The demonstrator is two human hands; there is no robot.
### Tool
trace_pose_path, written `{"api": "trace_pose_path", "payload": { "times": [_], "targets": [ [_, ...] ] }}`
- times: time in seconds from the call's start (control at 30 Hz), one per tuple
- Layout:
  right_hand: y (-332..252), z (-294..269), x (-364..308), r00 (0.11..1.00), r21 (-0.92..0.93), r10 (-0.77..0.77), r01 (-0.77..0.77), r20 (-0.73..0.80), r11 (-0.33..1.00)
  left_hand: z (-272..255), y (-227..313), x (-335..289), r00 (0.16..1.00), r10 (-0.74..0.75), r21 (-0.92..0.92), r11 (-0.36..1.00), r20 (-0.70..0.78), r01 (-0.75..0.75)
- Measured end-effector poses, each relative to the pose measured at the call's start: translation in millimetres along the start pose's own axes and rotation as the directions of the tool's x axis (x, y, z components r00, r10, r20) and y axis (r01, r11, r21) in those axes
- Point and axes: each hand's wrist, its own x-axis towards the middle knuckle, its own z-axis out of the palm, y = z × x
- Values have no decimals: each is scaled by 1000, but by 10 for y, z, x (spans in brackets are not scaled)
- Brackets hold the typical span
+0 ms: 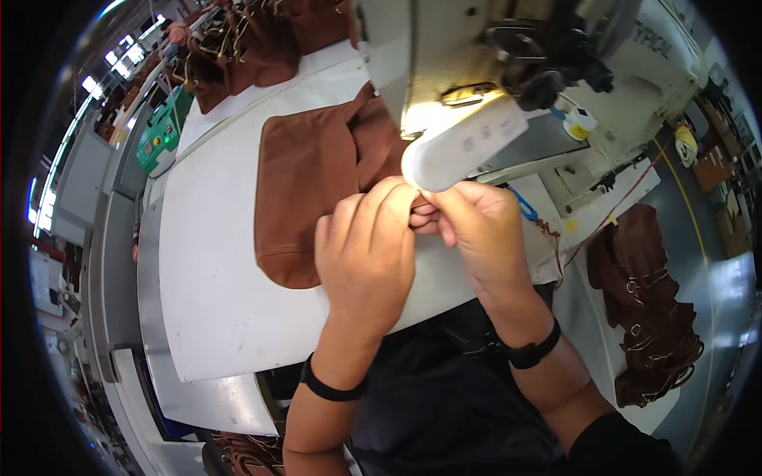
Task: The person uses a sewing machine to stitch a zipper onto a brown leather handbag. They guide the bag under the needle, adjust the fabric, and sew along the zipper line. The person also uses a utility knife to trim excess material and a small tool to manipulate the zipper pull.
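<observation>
Left hand (367, 258) back-up, fingers (365, 218) bent; right hand (486, 234) close beside, thumb (456, 208) over curled fingers. Forearms (321, 420) slant in from below.

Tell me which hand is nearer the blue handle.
Right. The right hand is close beside the blue handle, on its left side. The left hand is farther left, beyond the right hand, at the brown bag.

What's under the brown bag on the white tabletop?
White tabletop shows left of the brown bag; whatever lies directly beneath is covered. The left hand hides part of the bag.
</observation>
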Motion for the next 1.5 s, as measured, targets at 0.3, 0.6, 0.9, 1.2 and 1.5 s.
{"api": "trace_pose_path", "payload": {
  "times": [0.3,0.6,0.9,1.2,1.5],
  "targets": [
    [-73,-187,-32,986,-49,120,-115,113,992,10,-70,22,985,154,-20,988,-79,-156],
    [32,-133,-46,993,38,77,-81,92,996,-17,8,-12,995,95,-53,994,-35,-97],
    [-65,-39,-88,995,80,104,-103,-5,991,86,43,-1,999,34,-77,996,-37,-37],
    [-33,-16,-96,998,107,67,-64,-23,992,123,20,31,1000,-7,-74,997,-28,5],
    [15,-142,-60,998,-41,-57,56,-15,998,141,9,70,1000,-2,-9,1000,-27,2]
  ]
}}
